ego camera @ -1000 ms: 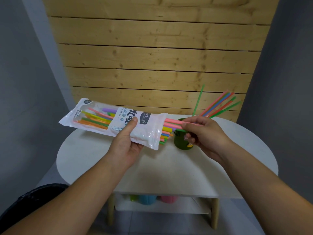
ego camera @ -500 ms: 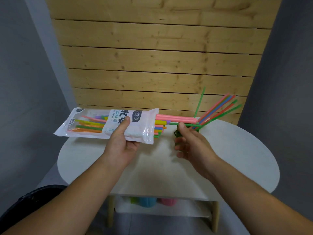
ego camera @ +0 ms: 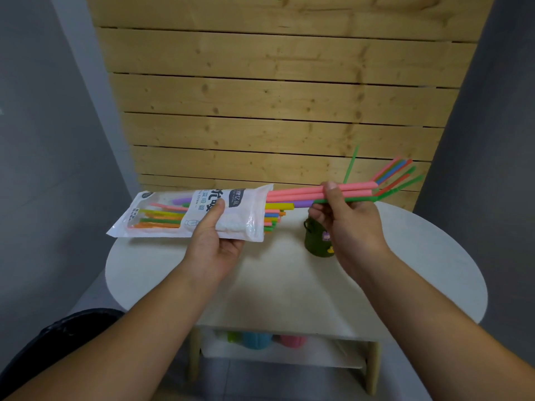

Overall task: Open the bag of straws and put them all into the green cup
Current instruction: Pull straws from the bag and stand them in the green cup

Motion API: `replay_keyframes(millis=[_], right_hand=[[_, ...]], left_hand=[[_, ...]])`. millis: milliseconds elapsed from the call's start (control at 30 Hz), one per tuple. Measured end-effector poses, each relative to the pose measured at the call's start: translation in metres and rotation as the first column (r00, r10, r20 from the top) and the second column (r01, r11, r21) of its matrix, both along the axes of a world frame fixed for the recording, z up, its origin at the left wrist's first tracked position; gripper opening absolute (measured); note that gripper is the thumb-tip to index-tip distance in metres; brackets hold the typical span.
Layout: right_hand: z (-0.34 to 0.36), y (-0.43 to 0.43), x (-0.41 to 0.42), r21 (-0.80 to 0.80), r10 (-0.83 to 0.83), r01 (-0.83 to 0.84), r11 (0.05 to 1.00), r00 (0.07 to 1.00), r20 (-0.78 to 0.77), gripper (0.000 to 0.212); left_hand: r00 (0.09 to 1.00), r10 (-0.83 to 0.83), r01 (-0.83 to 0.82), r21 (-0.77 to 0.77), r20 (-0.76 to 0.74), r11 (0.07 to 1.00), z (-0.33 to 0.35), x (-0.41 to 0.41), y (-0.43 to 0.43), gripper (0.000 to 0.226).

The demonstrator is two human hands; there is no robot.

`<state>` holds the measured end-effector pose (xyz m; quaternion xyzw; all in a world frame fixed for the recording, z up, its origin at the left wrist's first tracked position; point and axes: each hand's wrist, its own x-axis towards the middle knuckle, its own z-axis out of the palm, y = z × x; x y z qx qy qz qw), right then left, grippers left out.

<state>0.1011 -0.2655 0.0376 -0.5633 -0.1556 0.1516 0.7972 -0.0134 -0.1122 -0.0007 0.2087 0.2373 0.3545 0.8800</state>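
My left hand (ego camera: 214, 244) grips the glossy plastic bag (ego camera: 162, 218) from beneath, thumb on top. My right hand (ego camera: 350, 227) pinches smooth pink straws (ego camera: 295, 193) jutting from the bag's open end, just above the green cup (ego camera: 315, 241) on the round white table (ego camera: 289, 285).

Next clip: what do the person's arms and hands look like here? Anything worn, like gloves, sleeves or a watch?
The left forearm and right forearm are bare to the frame edge, with no sleeves in view. The left hand and right hand wear no gloves, and no ring, watch or wristband shows on either. A dark garment shows at the lower left edge.
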Motion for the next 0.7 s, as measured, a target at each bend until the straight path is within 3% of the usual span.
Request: replay_keyframes(millis=[367,600,700], right_hand=[[0.009,-0.02,0.019,0.041,0.013,-0.013,0.999,1.0,0.005,0.021],[0.006,-0.017,0.009,0.11,0.177,-0.168,0.98,0.981,-0.079,0.02],[0.01,-0.018,0.009,0.12,0.151,-0.14,0.983,0.985,-0.085,0.019]], left_hand=[[0.999,0.039,-0.04,-0.028,-0.022,0.999,-0.007,0.0,0.007,0.039],[0.999,0.027,-0.027,-0.028,-0.023,0.999,-0.006,0.0,0.004,0.04],[0.999,0.033,-0.034,-0.007,-0.03,0.999,-0.005,0.0,0.007,0.041]])
